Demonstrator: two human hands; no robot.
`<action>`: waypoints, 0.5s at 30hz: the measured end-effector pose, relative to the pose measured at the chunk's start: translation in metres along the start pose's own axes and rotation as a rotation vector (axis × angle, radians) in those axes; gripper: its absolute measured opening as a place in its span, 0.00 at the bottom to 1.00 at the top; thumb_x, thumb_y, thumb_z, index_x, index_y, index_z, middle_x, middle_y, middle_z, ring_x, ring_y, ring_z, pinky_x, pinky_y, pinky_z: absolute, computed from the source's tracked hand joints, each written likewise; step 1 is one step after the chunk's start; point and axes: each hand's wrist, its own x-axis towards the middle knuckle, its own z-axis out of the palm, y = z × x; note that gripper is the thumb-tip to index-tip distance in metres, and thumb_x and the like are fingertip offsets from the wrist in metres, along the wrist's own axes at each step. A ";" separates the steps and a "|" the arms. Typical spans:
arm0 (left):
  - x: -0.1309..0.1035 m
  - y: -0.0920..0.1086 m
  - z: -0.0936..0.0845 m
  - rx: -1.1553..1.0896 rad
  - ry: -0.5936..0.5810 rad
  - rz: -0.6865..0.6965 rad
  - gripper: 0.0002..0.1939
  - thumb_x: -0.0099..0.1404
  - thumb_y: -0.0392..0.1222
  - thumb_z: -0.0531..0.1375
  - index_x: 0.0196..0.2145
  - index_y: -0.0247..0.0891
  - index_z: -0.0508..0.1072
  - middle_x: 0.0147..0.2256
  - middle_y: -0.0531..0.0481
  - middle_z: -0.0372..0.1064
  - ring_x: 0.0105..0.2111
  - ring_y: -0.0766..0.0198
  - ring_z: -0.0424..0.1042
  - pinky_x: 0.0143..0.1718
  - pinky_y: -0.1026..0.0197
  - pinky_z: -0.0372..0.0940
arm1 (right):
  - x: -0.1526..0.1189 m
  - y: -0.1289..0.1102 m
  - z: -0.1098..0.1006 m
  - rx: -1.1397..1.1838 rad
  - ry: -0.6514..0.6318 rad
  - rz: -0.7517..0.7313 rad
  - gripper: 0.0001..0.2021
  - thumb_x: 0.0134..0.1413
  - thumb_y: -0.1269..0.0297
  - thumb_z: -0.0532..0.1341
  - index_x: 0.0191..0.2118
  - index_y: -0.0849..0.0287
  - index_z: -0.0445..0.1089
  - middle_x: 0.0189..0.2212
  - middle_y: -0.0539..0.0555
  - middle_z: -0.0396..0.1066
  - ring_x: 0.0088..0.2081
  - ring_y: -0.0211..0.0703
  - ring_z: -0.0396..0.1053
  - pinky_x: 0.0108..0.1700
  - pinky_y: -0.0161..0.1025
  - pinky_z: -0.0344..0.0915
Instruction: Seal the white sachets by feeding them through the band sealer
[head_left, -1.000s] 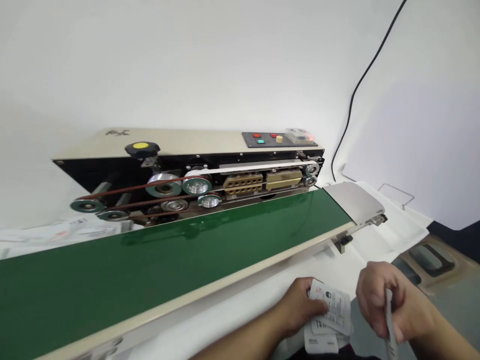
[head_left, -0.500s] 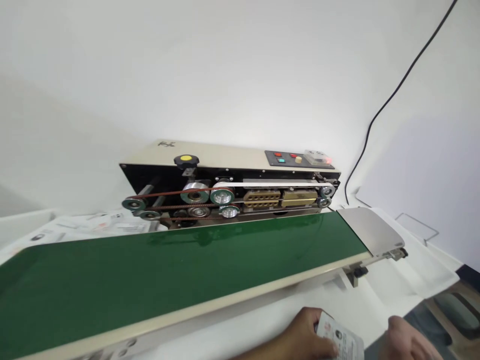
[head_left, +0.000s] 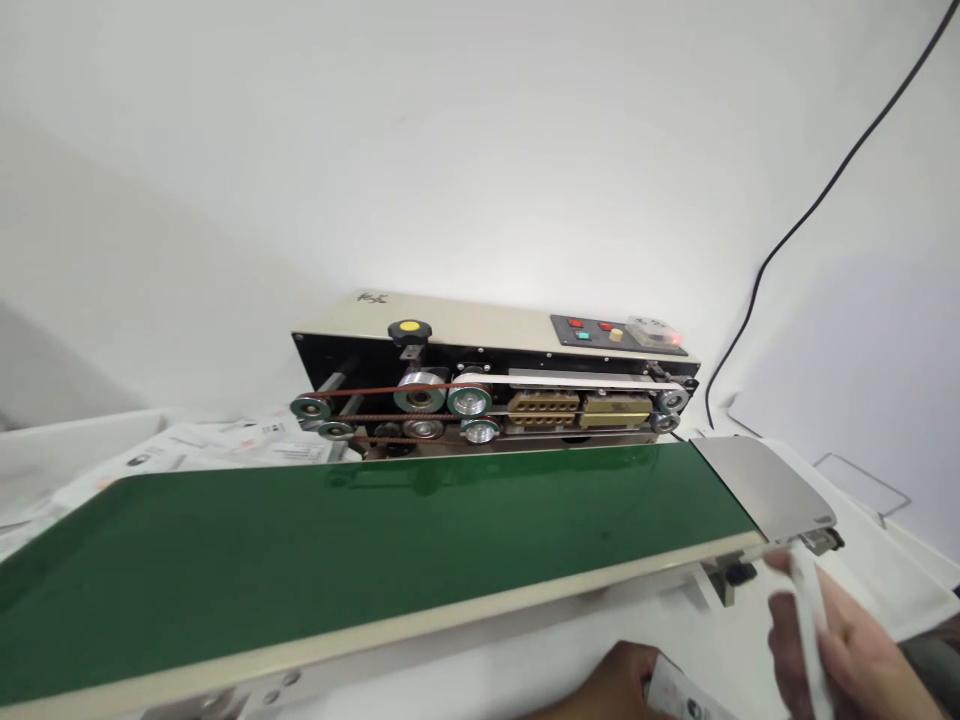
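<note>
At the bottom edge, my left hand (head_left: 609,686) is closed around white printed packets (head_left: 686,696), partly cut off by the frame. To its right, my right hand (head_left: 855,635) grips a slim white packet (head_left: 808,615), seen almost edge-on and a little blurred. This hand is just in front of the metal end plate (head_left: 765,485) of a band sealer. The sealer's green conveyor belt (head_left: 420,540) runs across the view, and behind it stands the sealer head (head_left: 495,375) with pulleys, bands and brass blocks.
Several white printed packets (head_left: 232,440) lie in a pile behind the belt at the left. A control panel (head_left: 619,333) with coloured buttons and a red glow tops the sealer. A black cable (head_left: 817,205) hangs along the wall, and a wire frame (head_left: 862,485) stands at the right.
My right hand has risen toward the metal end plate, now with a white packet in it. My left hand stays low with its packets. The view has shifted slightly.
</note>
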 end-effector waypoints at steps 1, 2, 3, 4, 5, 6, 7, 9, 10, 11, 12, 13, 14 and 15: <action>0.003 -0.003 -0.001 -0.003 -0.013 0.018 0.17 0.36 0.33 0.65 0.29 0.36 0.77 0.26 0.54 0.73 0.30 0.61 0.70 0.36 0.59 0.63 | 0.011 -0.009 -0.001 -0.030 0.151 -0.029 0.19 0.47 0.51 0.69 0.43 0.49 0.65 0.24 0.49 0.64 0.18 0.38 0.60 0.16 0.31 0.61; 0.005 -0.006 -0.001 -0.010 -0.038 0.047 0.16 0.36 0.33 0.66 0.29 0.36 0.77 0.27 0.54 0.73 0.31 0.60 0.70 0.37 0.58 0.63 | 0.023 -0.017 -0.003 -0.067 0.290 -0.059 0.21 0.44 0.52 0.71 0.41 0.52 0.65 0.23 0.49 0.63 0.17 0.36 0.58 0.15 0.29 0.59; 0.008 -0.008 -0.002 -0.018 -0.065 0.081 0.16 0.36 0.34 0.67 0.28 0.35 0.77 0.27 0.54 0.73 0.32 0.60 0.70 0.39 0.58 0.63 | 0.036 -0.026 -0.005 -0.106 0.388 -0.084 0.22 0.40 0.52 0.73 0.38 0.54 0.65 0.23 0.48 0.61 0.16 0.34 0.55 0.14 0.27 0.57; 0.011 -0.011 -0.003 -0.027 -0.076 0.114 0.16 0.35 0.35 0.68 0.28 0.35 0.77 0.28 0.54 0.74 0.33 0.59 0.70 0.40 0.57 0.63 | 0.050 -0.034 -0.009 -0.140 0.435 -0.097 0.24 0.36 0.51 0.74 0.36 0.56 0.65 0.22 0.47 0.60 0.16 0.32 0.53 0.13 0.26 0.55; 0.013 -0.013 -0.004 -0.033 -0.077 0.135 0.17 0.35 0.35 0.68 0.28 0.35 0.77 0.28 0.54 0.74 0.33 0.59 0.70 0.41 0.57 0.63 | 0.064 -0.041 -0.013 -0.166 0.462 -0.100 0.25 0.33 0.51 0.75 0.33 0.57 0.65 0.21 0.47 0.59 0.15 0.31 0.51 0.12 0.26 0.53; 0.014 -0.014 -0.005 -0.035 -0.074 0.140 0.17 0.34 0.36 0.69 0.27 0.35 0.77 0.28 0.54 0.74 0.34 0.59 0.70 0.41 0.57 0.62 | 0.077 -0.047 -0.017 -0.186 0.479 -0.097 0.26 0.31 0.51 0.76 0.32 0.58 0.65 0.20 0.46 0.57 0.15 0.30 0.50 0.12 0.25 0.53; 0.015 -0.015 -0.005 -0.036 -0.070 0.133 0.17 0.33 0.36 0.69 0.27 0.35 0.77 0.28 0.54 0.74 0.34 0.59 0.70 0.41 0.57 0.62 | 0.090 -0.052 -0.022 -0.204 0.489 -0.088 0.26 0.28 0.52 0.76 0.31 0.58 0.65 0.19 0.45 0.57 0.15 0.29 0.50 0.12 0.25 0.52; 0.015 -0.016 -0.005 -0.041 -0.072 0.114 0.17 0.35 0.36 0.68 0.28 0.35 0.77 0.28 0.54 0.74 0.33 0.59 0.70 0.41 0.58 0.63 | 0.112 -0.059 -0.030 -0.227 0.501 -0.066 0.25 0.26 0.56 0.76 0.31 0.60 0.65 0.19 0.45 0.57 0.15 0.29 0.50 0.12 0.24 0.52; 0.015 -0.015 -0.005 -0.041 -0.081 0.109 0.16 0.35 0.36 0.68 0.28 0.35 0.77 0.28 0.53 0.74 0.32 0.60 0.71 0.40 0.58 0.63 | 0.121 -0.061 -0.034 -0.236 0.505 -0.055 0.24 0.27 0.58 0.75 0.30 0.60 0.66 0.19 0.46 0.58 0.15 0.28 0.50 0.12 0.23 0.51; 0.015 -0.015 -0.005 -0.038 -0.083 0.111 0.16 0.36 0.37 0.68 0.28 0.35 0.77 0.28 0.53 0.74 0.32 0.60 0.71 0.40 0.58 0.63 | 0.129 -0.062 -0.036 -0.247 0.500 -0.041 0.22 0.28 0.59 0.74 0.30 0.61 0.66 0.19 0.46 0.59 0.15 0.28 0.50 0.12 0.23 0.51; 0.014 -0.015 -0.004 -0.035 -0.072 0.121 0.16 0.36 0.38 0.68 0.28 0.35 0.77 0.28 0.53 0.74 0.33 0.59 0.71 0.40 0.58 0.63 | 0.136 -0.062 -0.038 -0.260 0.494 -0.025 0.20 0.30 0.61 0.73 0.30 0.61 0.66 0.19 0.47 0.59 0.15 0.28 0.49 0.12 0.23 0.51; 0.014 -0.014 -0.004 -0.031 -0.063 0.131 0.17 0.36 0.39 0.68 0.28 0.35 0.77 0.28 0.53 0.74 0.33 0.59 0.71 0.40 0.58 0.63 | 0.142 -0.062 -0.039 -0.272 0.490 -0.013 0.18 0.32 0.62 0.72 0.30 0.61 0.66 0.19 0.47 0.59 0.15 0.28 0.49 0.12 0.22 0.50; 0.014 -0.014 -0.004 -0.029 -0.057 0.144 0.17 0.35 0.41 0.69 0.28 0.35 0.77 0.28 0.53 0.74 0.33 0.59 0.70 0.40 0.57 0.62 | 0.146 -0.062 -0.040 -0.283 0.485 -0.002 0.17 0.33 0.62 0.71 0.30 0.62 0.66 0.18 0.47 0.60 0.15 0.28 0.49 0.11 0.22 0.49; 0.015 -0.014 -0.005 -0.031 -0.057 0.160 0.19 0.33 0.42 0.70 0.27 0.36 0.77 0.28 0.53 0.74 0.34 0.58 0.70 0.41 0.57 0.62 | 0.150 -0.061 -0.040 -0.293 0.476 0.010 0.16 0.35 0.62 0.70 0.29 0.62 0.66 0.18 0.47 0.60 0.14 0.27 0.48 0.11 0.22 0.49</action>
